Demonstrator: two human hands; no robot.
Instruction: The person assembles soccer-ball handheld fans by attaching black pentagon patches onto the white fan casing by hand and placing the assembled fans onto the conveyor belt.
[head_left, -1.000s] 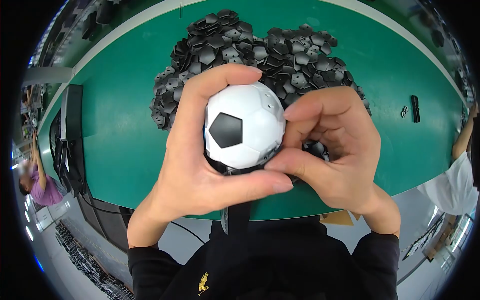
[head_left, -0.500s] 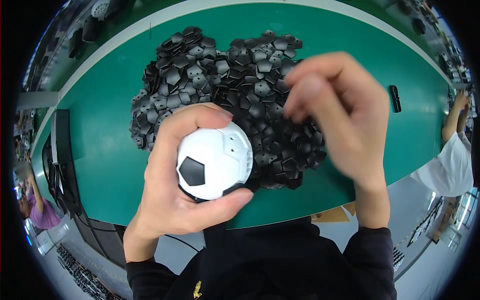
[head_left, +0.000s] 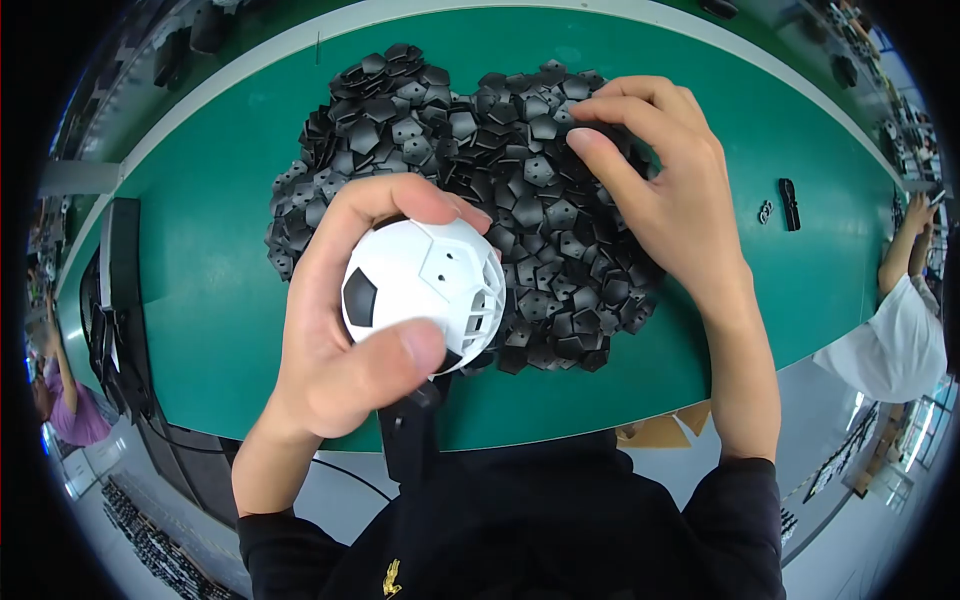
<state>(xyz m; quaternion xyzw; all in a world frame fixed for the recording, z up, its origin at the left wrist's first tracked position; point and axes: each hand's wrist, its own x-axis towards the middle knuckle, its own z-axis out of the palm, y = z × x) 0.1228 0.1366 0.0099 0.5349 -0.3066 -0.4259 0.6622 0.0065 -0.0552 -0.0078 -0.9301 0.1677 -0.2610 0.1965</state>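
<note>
My left hand (head_left: 345,370) is wrapped round a white toy soccer ball (head_left: 415,268). A black pentagon panel shows on the ball's left side, two small holes dot a white face, and slotted openings line its right side. Behind the ball spreads a large heap of black pentagon pieces (head_left: 540,215), some showing small holes. My right hand (head_left: 675,170) is over the heap's upper right part, thumb and fingers apart, with nothing visible between them. Whether its fingertips touch a piece I cannot tell.
On the green table (head_left: 220,330), a small black object (head_left: 790,204) lies at the right beside a small metal item (head_left: 765,212). A black device (head_left: 120,290) stands at the left edge. Other people (head_left: 890,340) are at both sides, and a cardboard box (head_left: 660,430) is below the table edge.
My right hand has moved up and opened over the heap. My left hand has turned the ball, bringing its slotted side into fuller view, and its thumb now lies across the front.
</note>
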